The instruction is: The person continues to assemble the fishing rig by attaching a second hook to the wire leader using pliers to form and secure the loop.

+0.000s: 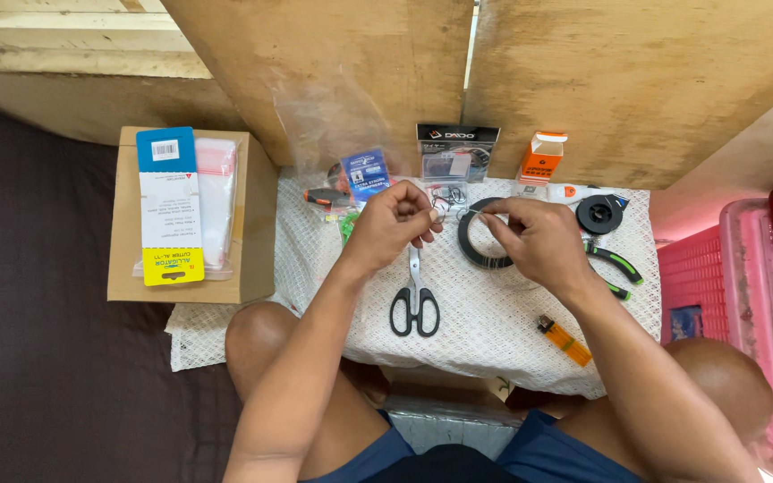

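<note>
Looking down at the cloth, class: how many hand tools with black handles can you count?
2: black-handled scissors lying below the left hand, and green-and-black pliers beside the right hand. Others may be hidden under the hands.

Scissors (414,300): black handles, lying on the white cloth (494,331), blades pointing away.
Lighter (564,340): orange, near the cloth's front edge.
Pliers (615,266): green and black handles, right side.
Cardboard box (252,224): left, with a blue-yellow package (168,206) on top.
Pink basket (717,286): far right.

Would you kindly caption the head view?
Both hands work a dark coil above scissors on a white cloth.
</note>
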